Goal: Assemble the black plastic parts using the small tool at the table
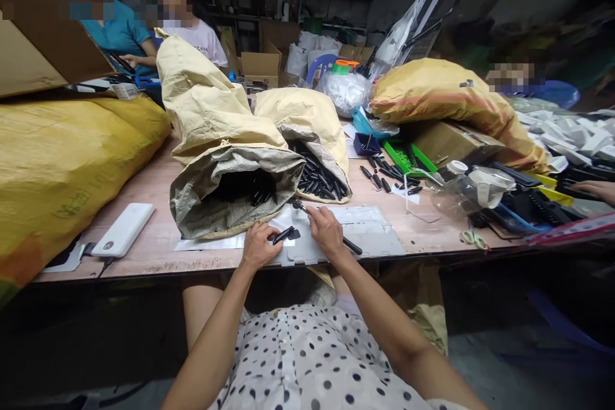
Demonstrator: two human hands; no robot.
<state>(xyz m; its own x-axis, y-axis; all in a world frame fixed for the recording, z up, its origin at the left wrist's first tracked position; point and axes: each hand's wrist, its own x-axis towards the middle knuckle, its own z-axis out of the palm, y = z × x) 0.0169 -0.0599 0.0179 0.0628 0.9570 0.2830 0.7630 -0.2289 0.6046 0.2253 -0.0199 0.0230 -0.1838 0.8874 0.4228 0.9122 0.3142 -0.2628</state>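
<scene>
My left hand (pixel 259 246) rests at the table's front edge, fingers closed on a short black tube-like piece (pixel 283 236). A small flat black piece (pixel 294 234) lies beside the tube's tip. In my right hand (pixel 325 229) is a black-handled tool (pixel 353 245); its small dark head sticks out past the fingers towards the left, and its kind is not clear. Both hands are over a grey board (pixel 372 234). Just behind my left hand, a cream sack (pixel 206 205) gapes towards me with black pieces inside. A second sack (pixel 307 106) spills slim black pieces (pixel 319 179).
A white power bank (pixel 123 229) with a cable lies left, near a big yellow sack (pixel 72 154). On the right are a green tray (pixel 408 157), loose black pieces (pixel 384 173), a clear plastic jug (pixel 461 192) and scissors (pixel 475 239). Co-workers sit across and at the right.
</scene>
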